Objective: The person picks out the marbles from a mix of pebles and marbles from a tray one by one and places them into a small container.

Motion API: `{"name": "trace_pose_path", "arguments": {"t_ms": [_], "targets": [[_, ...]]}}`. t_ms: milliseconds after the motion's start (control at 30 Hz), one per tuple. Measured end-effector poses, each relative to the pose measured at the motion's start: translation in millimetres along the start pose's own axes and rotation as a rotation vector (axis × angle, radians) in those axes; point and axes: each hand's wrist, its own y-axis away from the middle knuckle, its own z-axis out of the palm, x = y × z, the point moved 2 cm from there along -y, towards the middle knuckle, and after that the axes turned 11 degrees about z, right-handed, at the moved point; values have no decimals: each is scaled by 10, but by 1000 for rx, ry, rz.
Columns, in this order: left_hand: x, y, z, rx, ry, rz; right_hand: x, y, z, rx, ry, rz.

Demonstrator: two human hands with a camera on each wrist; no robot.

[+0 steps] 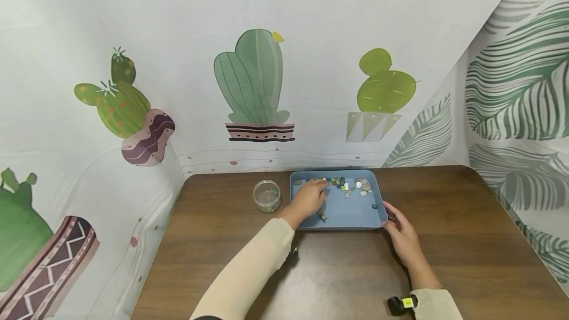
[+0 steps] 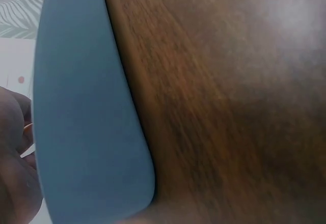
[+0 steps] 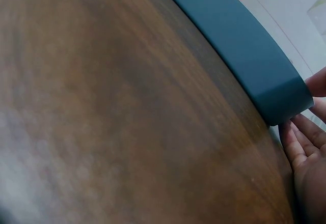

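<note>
A shallow blue tray (image 1: 355, 214) lies on the table with several small stones (image 1: 365, 186) in it, mostly toward its back edge. My left hand (image 1: 308, 197) is over the tray's left part, fingers bent down near some stones; whether anything is between the fingertips is hidden. In the left wrist view, the tray wall (image 2: 86, 107) covers much of that hand (image 2: 18, 158). My right hand (image 1: 402, 236) grips the tray's front right corner. The right wrist view shows its thumb at the rim and the fingers (image 3: 300, 142) against the outside and underside of the corner.
A round clear jar (image 1: 267, 196) without a lid stands just left of the tray, with a little something inside. Behind the brown wooden table (image 1: 338, 270) hangs a white cloth (image 1: 320, 112) printed with cacti and leaves.
</note>
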Motion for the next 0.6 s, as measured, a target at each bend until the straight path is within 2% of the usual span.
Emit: {"name": "trace_pose_path", "arguments": {"t_ms": [267, 433, 600], "targets": [[48, -133, 69, -58, -138, 32, -7, 5, -22, -1, 4, -12], [99, -180, 94, -74, -156, 30, -3, 8, -7, -3, 8, 5], [128, -197, 107, -72, -167, -9, -4, -3, 9, 10, 15, 5]]}}
